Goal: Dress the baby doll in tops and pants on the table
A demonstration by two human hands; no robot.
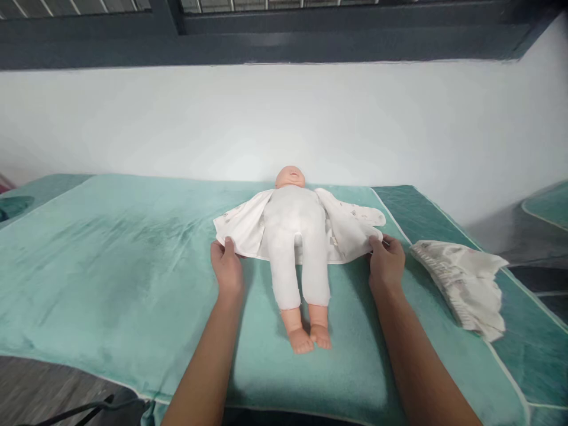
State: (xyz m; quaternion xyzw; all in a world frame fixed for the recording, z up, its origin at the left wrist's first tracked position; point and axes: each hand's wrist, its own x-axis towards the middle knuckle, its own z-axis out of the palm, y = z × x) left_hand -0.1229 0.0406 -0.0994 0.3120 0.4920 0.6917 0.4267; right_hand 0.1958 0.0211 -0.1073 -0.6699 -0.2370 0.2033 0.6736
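No text, label, brand, number or sign can be read. Faint printed marks are seen on the white garment (350, 222) and the folded cloth (461, 278), but nothing legible is made out.

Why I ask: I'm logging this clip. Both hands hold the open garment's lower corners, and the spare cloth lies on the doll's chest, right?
No: the head view shows the spare cloth on the green mat, right of the doll and apart from it. The left hand and right hand do hold the garment's corners.
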